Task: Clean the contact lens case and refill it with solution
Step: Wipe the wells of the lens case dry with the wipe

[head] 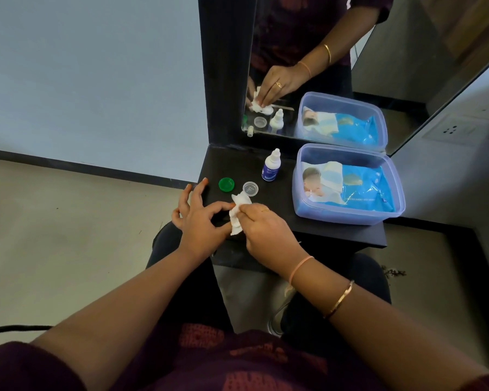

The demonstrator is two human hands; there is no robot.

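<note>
My right hand point(263, 230) pinches a crumpled white wipe point(237, 214) and presses it down at the front of the black shelf point(336, 235). My left hand point(201, 218) meets the wipe with thumb and forefinger pinched, the other fingers spread. The lens case is hidden under the wipe and fingers. Only its white body shows in the mirror reflection point(266, 110). A green cap point(226, 184) and a clear cap point(250, 189) lie loose just beyond my hands. The solution bottle point(271, 166), white with a blue label, stands upright behind them.
An open blue plastic box point(299, 204) holding a blue pack of wet wipes fills the right of the shelf. A mirror point(308, 66) rises at the back of the shelf. My knees are under the shelf's front edge, with floor to the left.
</note>
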